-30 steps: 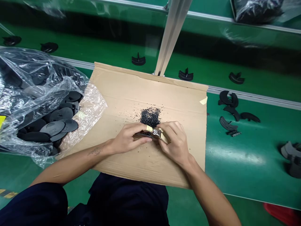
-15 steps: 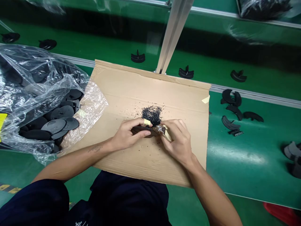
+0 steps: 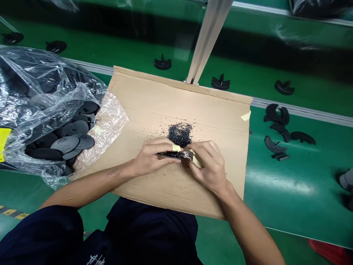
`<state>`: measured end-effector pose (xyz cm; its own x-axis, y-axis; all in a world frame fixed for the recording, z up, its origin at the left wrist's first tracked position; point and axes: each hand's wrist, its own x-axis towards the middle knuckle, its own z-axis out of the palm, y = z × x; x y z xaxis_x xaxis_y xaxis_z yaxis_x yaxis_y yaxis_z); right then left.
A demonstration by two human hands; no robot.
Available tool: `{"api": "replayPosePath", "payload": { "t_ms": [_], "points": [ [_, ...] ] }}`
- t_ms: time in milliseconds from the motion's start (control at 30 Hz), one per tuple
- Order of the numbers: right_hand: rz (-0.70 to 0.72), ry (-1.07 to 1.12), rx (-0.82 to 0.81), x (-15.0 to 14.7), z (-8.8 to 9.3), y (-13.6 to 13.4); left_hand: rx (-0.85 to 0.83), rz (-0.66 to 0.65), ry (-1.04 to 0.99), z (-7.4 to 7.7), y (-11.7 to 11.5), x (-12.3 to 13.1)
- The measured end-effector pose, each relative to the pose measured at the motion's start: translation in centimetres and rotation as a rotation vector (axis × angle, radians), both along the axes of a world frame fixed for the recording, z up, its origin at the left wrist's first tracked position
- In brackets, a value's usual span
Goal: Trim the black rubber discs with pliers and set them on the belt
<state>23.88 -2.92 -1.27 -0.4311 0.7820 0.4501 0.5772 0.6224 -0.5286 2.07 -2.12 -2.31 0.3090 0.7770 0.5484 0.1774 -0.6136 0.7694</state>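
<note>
- Green table, shiny with glare at right
- Cardboard sheet on it (pale tape near one corner), bearing scattered black scraps
- Clear plastic bag with black discs at left, overlapping the cardboard sheet
- Curved black pieces, loosely grouped, right of the sheet

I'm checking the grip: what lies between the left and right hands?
In the head view: a black part held by the left hand, and a metal-tipped tool held by the right hand.

Single head-worn view, facing forward and down (fairly near) at fingers above cardboard sheet.
</note>
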Motion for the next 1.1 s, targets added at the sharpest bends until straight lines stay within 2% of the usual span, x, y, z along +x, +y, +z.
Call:
{"api": "replayPosePath", "payload": {
  "t_ms": [300, 567, 733, 933, 1100],
  "points": [
    [0.046, -0.004, -0.019, 0.1, -0.2, 0.0, 0.067, -0.050, -0.011, -0.3, 0.1, -0.3],
    [0.041, -0.076, 0.035, 0.4, 0.1, -0.1, 0.079, -0.059, 0.005, -0.3, 0.3, -0.4],
    [0.091, -0.097, 0.066, 0.7, 0.3, 0.1, 0.050, -0.099, -0.021, -0.4, 0.3, -0.4],
    [0.145, -0.069, 0.012, 1.0, 0.4, 0.2, 0.008, -0.123, -0.022, -0.3, 0.2, -0.5],
    [0.116, -0.141, 0.100, 0.9, 0.5, 0.1, 0.015, -0.133, -0.022, -0.3, 0.2, -0.5]
  ]
}}
